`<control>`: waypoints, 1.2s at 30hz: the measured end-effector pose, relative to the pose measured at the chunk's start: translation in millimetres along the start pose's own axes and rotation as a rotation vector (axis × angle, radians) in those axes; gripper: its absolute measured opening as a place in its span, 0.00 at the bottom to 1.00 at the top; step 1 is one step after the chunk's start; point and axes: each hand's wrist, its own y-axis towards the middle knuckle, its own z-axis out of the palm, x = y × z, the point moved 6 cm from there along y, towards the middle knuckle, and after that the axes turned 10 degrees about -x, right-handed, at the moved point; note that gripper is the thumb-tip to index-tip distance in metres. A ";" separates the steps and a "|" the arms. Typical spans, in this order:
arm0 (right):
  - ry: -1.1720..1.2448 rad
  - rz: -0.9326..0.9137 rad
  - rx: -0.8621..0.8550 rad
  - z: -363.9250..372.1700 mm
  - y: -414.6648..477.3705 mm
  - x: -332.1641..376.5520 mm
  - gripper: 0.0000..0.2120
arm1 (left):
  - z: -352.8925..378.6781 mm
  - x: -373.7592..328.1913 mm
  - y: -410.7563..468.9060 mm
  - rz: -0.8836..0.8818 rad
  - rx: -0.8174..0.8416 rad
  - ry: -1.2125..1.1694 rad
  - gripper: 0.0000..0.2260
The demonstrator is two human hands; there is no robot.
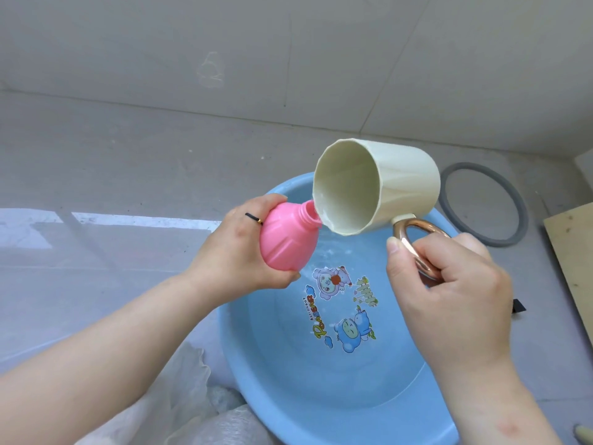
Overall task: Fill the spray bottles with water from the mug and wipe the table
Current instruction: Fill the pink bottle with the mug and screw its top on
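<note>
Both hands work above a light blue basin (pixel 256 364) that fills the lower middle of the frame; its rim runs from behind the mug down to the bottom edge, and its inner floor, printed with cartoon figures, lies open beneath the hands. The upper half of the frame is bare grey floor (pixel 144 155), free of objects up to a pale wall (pixel 224 43) across the top. At right centre a grey ring (pixel 523 216) lies flat on the floor just beside the basin's rim, and a tan board (pixel 574 268) cuts in at the right edge. Clear plastic sheeting (pixel 80 252) covers the left side, bunching near the basin at lower left.

The left hand (pixel 237 248) is wrapped around a pink spray bottle (pixel 285 242), which has no cap and is tilted with its threaded neck pointing up and right. The right hand (pixel 449 284) grips the copper-coloured handle (pixel 417 248) of a cream mug (pixel 378 187), tipped so its mouth faces the camera. The mug's lower lip touches the bottle's neck at frame centre, and a little water shows at that lip. Shallow water glints in the basin.
</note>
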 end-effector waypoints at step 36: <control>-0.134 -0.374 -0.093 -4.6 -0.4 17.8 0.18 | 7.2 0.7 -2.9 -0.002 0.008 0.019 0.40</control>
